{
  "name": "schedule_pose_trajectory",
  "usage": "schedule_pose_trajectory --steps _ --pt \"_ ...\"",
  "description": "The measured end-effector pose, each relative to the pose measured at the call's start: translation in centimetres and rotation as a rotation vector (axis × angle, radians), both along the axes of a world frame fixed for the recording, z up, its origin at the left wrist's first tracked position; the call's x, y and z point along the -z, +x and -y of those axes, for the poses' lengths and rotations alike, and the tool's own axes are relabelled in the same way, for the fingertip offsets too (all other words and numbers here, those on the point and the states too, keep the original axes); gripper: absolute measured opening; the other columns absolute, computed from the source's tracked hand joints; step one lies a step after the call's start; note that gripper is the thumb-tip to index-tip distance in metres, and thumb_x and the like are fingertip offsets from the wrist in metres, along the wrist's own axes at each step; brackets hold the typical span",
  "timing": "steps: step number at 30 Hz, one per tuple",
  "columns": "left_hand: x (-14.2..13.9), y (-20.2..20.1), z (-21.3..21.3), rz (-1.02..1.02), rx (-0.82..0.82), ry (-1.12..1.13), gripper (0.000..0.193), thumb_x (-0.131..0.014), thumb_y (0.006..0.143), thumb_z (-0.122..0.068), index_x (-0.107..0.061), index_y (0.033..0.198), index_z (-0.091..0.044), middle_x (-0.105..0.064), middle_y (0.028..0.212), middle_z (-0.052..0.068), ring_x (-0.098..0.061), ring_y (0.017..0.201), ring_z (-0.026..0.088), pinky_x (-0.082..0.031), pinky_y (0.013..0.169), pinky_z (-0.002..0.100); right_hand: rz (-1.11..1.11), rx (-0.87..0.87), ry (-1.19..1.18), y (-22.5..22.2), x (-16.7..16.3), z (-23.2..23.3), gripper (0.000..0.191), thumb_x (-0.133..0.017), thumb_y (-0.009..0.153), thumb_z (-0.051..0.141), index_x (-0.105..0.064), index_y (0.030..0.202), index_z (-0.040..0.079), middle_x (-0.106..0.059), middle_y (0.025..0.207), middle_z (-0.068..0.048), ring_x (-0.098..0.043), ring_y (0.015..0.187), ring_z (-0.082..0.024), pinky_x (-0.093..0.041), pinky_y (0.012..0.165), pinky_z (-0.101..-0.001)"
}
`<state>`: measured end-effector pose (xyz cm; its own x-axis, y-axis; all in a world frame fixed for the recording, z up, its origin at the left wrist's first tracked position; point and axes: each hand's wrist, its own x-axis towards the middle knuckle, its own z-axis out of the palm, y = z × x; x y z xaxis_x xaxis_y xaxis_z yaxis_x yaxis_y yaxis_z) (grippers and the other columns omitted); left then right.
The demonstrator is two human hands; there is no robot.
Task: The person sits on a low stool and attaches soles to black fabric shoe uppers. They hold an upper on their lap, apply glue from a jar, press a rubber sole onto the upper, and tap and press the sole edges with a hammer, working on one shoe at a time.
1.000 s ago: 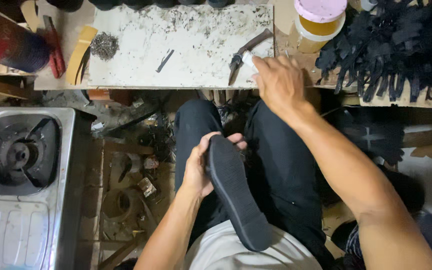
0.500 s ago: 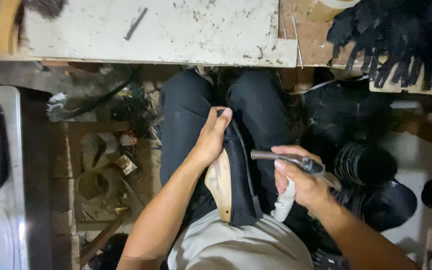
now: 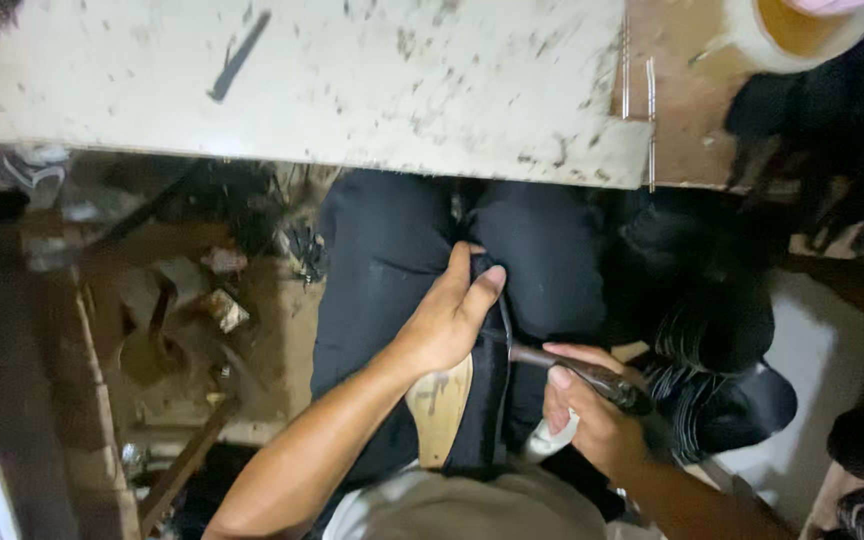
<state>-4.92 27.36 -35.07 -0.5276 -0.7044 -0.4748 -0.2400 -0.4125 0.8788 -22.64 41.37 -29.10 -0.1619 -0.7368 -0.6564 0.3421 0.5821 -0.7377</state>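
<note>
Since a moment ago, my right hand (image 3: 592, 420) brought the dark-handled tool (image 3: 592, 378) against the shoe sole (image 3: 457, 405), which my left hand (image 3: 447, 320) grips on my lap. If the tip skids off the edge, I judge it could jab my left fingers (image 3: 482, 290) or my thigh.

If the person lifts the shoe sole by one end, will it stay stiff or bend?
The shoe sole probably stays fairly stiff: it stands on edge across the lap without sagging under the left hand. It looks thin and flat, so likely light. Released, it would probably tip flat.

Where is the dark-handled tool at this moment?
In the head view, the dark-handled tool is in the right hand, right of centre, its tip against the black shoe sole held by the left hand.
</note>
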Motion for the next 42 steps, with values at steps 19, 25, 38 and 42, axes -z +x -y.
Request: schedule_pose_trajectory --steps 19,25,38,42 --pt "-2.9 0.6 0.8 0.019 0.257 0.016 0.106 -0.087 0.069 -0.048 -0.029 0.137 0.009 -0.059 0.119 0.034 -0.065 0.114 0.042 -0.051 0.096 0.042 -0.274 -0.248 0.112 -2.0 -0.7 3.8 0.033 -0.064 0.093 0.020 -0.068 0.112 -0.007 -0.061 0.051 -0.007 -0.058 0.042 -0.015 -0.051 0.046 -0.0311" --pt "-2.8 0.2 1.0 0.078 0.274 0.049 0.096 -0.083 0.072 -0.034 -0.029 0.140 0.007 -0.063 0.104 0.030 -0.068 0.100 0.040 -0.054 0.087 0.041 -0.233 -0.158 0.281 -1.9 -0.1 4.4 0.035 -0.061 0.092 0.021 -0.065 0.115 -0.005 -0.056 0.050 -0.007 -0.052 0.040 -0.015 -0.046 0.041 -0.0322" --pt "-1.8 0.3 0.9 -0.065 0.263 0.053 0.086 -0.081 0.076 -0.033 -0.034 0.134 0.009 -0.061 0.110 0.030 -0.067 0.105 0.038 -0.054 0.091 0.042 -0.299 -0.372 -0.102 -3.6 1.5 6.6 0.034 -0.064 0.096 0.023 -0.067 0.120 0.000 -0.058 0.054 -0.003 -0.053 0.040 -0.011 -0.046 0.040 -0.0285" --pt "-1.8 -0.1 0.8 -0.013 0.324 0.038 0.087 -0.081 0.077 -0.036 -0.033 0.133 0.009 -0.061 0.109 0.030 -0.066 0.105 0.038 -0.054 0.092 0.041 -0.134 -0.459 0.385 -6.0 1.8 8.6 0.032 -0.066 0.089 0.018 -0.072 0.114 -0.002 -0.053 0.048 -0.008 -0.046 0.035 -0.017 -0.041 0.034 -0.0346"
